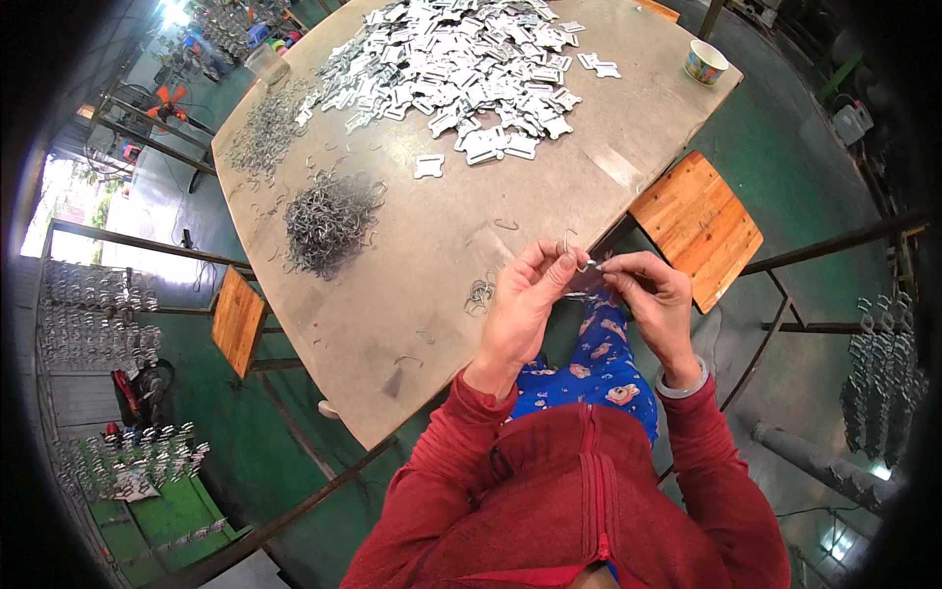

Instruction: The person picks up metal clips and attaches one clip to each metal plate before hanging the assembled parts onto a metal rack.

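At the far side of the table [422, 231] lies a broad pile of plates [481, 69], with a single plate [429, 166] just before it and a cup [706, 63] well to its right, near the far right corner. Left of the pile, a loose spread of hooks [263, 133] runs along the left edge; nearer, a dense heap of hooks [329, 226] sits left of centre. A small cluster of hooks [479, 294] lies just left of the left grip [525, 304], with a wire hook [569, 239] between it and the right grip [653, 299]. One stool [697, 226] stands beyond the right edge, another stool [238, 322] beyond the left.
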Available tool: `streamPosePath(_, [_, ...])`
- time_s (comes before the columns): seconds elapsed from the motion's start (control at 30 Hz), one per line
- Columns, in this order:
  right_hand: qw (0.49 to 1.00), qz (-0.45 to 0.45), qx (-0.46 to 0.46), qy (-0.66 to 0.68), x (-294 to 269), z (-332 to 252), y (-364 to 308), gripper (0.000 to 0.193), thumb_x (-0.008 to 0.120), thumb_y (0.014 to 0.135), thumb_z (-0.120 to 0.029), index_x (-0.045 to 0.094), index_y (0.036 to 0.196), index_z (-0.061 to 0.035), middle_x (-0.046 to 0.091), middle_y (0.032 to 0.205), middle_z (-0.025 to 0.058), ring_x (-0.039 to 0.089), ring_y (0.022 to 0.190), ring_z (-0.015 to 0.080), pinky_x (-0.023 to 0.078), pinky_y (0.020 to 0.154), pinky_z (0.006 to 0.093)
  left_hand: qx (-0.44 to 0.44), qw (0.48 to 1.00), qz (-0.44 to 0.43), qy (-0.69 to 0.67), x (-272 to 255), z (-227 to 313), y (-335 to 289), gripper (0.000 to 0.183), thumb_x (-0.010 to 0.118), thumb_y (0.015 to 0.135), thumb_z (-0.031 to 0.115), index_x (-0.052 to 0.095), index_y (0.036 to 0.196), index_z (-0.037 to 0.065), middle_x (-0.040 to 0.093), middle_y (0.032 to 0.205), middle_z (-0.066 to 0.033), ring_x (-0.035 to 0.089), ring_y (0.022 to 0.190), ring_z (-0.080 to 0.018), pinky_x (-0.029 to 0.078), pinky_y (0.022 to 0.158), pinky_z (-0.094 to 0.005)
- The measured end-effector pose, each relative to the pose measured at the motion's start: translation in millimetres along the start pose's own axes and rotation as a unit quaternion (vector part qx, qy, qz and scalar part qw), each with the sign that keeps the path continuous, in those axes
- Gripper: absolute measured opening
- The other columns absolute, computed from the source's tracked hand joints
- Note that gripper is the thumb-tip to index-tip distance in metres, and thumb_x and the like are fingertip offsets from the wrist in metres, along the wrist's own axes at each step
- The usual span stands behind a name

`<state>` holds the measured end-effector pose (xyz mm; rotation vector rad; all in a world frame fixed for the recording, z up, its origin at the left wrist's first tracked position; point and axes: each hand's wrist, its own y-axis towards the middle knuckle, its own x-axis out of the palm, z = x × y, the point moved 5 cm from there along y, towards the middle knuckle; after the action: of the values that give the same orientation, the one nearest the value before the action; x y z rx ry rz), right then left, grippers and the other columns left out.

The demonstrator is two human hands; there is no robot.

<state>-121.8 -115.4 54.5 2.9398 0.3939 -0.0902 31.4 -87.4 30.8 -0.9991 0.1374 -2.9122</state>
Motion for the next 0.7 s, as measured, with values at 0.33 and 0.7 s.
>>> streamPosePath(0.33, [0.979, -0.095, -0.175, -0.049, -10, 3, 24, 0.011, 0.063, 0.077, 0.005, 0.068, 0.086, 0.0014, 0.068, 0.078, 0.0101, 0.061, 0.064, 0.0171, 0.047, 0.057, 0.0258, 0.212, 0.952, 0.012, 0.221, 17, 6, -18, 0.007, 0.054, 0.091, -0.001, 0.052, 0.098, 0.001, 0.061, 0.098, -0.0119, 0.059, 0.094, -0.0194, 0.047, 0.084, -0.0306])
streamPosePath(0.7, [0.887, -0.152, -0.209, -0.383, 35, 129, 249, 0.038, 0.056, 0.070, 0.004, 0.061, 0.107, -0.0020, 0.060, 0.101, 0.0150, 0.051, 0.095, 0.0331, 0.043, 0.087, 0.0379, 0.247, 0.920, 0.007, 0.303, 16, 23, -32, 0.007, 0.057, 0.088, -0.003, 0.055, 0.094, 0.000, 0.061, 0.094, -0.0134, 0.060, 0.091, -0.0227, 0.049, 0.080, -0.0314])
